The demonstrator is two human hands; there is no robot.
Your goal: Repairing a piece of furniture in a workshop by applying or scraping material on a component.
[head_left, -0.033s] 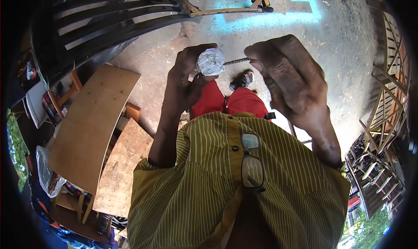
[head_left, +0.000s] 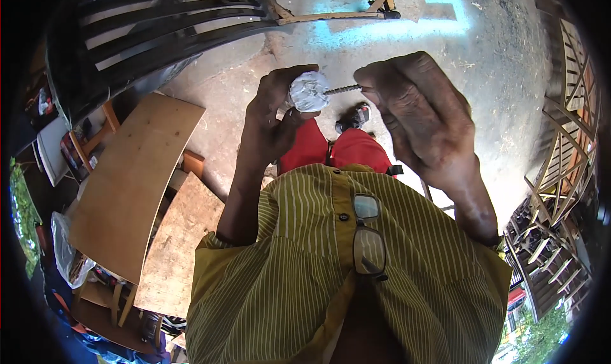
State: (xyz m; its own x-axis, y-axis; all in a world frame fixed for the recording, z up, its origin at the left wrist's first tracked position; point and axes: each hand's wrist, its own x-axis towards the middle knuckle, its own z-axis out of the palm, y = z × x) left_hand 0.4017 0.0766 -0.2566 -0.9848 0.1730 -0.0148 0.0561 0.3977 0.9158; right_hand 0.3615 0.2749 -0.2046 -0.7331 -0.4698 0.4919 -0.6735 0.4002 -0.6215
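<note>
Left grip (head_left: pixel 265 108) clasps one white crumpled round lump (head_left: pixel 309 92); right grip (head_left: pixel 425 112) pinches one thin dark ridged rod (head_left: pixel 344 89), its end meeting the lump. One clear plastic bag (head_left: pixel 65 249), contents indistinct, sits far left.

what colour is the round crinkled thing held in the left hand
The round crinkled thing is mostly white, best seen in the head view.

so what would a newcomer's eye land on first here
Probably the crumpled-looking white lump held in the left hand, with a thin ridged rod running from it to the right hand. Next, the bright turquoise patch on the floor beyond the hands. Then the glasses hanging down the front of the striped shirt.
</note>
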